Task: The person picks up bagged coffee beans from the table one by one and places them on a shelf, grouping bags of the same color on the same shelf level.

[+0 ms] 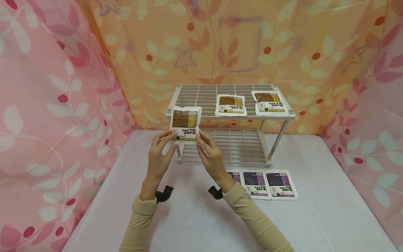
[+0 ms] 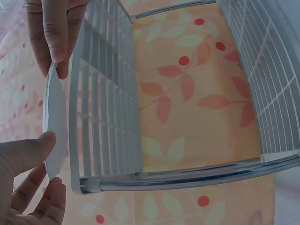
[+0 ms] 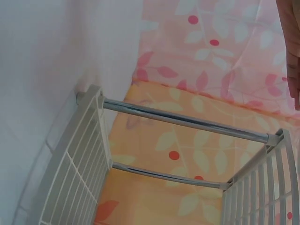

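Both hands hold a white packet with a brown and yellow label (image 1: pixel 185 120), upright at the front left edge of the white rack's top shelf (image 1: pixel 204 99). At its left edge, the left hand (image 1: pixel 158 154) pinches between thumb and fingers. The right hand (image 1: pixel 211 154) grips the lower right edge. In the left wrist view the packet (image 2: pixel 55 122) is edge-on beside the shelf grid, with the left hand (image 2: pixel 26 164) at one end and the right hand (image 2: pixel 57 28) at the other. Only part of a hand shows in the right wrist view.
Two more brown-labelled packets, one in the middle (image 1: pixel 231 105) and one on the right (image 1: pixel 271 104), lie on the top shelf. Purple-labelled packets (image 1: pixel 281 185) lie in a row on the white table (image 1: pixel 330 196) before the rack. Metal posts (image 1: pixel 278 140) join the rack's two shelves.
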`<state>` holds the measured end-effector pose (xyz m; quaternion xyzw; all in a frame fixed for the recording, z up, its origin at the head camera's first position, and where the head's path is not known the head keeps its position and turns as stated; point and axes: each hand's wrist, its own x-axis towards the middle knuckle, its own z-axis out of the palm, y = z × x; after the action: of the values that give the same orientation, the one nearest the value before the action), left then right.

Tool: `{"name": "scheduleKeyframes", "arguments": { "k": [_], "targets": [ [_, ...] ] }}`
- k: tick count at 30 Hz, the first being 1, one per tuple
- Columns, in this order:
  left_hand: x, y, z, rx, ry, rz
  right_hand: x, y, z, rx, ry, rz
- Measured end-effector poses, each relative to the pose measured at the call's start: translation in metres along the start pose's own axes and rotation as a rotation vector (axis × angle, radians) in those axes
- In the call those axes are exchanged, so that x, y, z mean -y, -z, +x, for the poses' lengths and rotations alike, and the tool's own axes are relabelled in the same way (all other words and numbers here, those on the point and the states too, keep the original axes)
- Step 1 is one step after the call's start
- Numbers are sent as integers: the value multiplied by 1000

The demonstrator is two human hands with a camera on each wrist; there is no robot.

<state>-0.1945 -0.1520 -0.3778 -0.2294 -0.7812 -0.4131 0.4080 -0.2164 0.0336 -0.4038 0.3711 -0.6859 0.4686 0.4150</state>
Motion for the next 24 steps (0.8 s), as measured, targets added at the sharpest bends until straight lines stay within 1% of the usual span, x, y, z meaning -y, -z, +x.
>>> {"name": "scheduleKeyframes", "arguments": {
  "k": [3, 8, 14, 24],
  "targets": [
    [1, -1, 2, -15, -20, -25, -1, 2, 3, -7, -1, -8],
    [2, -3, 8, -47, -45, -57, 0, 3, 10, 10, -8, -2],
    [0, -6, 18, -102, -46, -89, 2, 6, 25, 36, -20, -16],
    [4, -13, 27, -184, -29, -125, 2, 10, 41, 91, -49, -99]
  ]
}}
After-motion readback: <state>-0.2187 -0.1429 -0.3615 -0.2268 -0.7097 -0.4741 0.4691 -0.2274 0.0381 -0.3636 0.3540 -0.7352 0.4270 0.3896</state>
